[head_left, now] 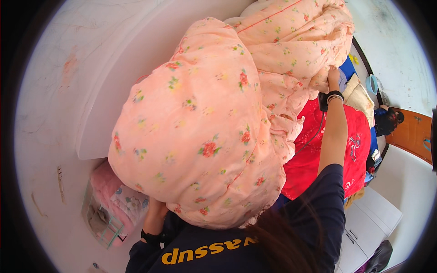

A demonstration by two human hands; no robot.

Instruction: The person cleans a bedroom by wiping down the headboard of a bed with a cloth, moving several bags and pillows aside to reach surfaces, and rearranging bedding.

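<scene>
A big, puffed-up pink quilt point(195, 118) with small printed roses and red piping fills the middle, bunched against my chest. Its far part point(291, 32) folds over toward the back right. My right hand point(333, 78), arm stretched forward, closes on the gathered edge of the quilt at the right. My left hand point(158, 208) goes under the quilt's near left side; its fingers are hidden there. Beneath the quilt, to the right, lies a bright red cloth point(312, 141) with a dark cord point(314, 135) across it.
At the lower left a light green rack point(111, 230) holds pink bedding point(104, 182). Beyond my right arm lie a cream folded cloth point(359, 96) and a light blue basin point(372, 84). Another person point(387, 120) is by an orange door point(412, 132). A white cabinet point(371, 218) stands lower right.
</scene>
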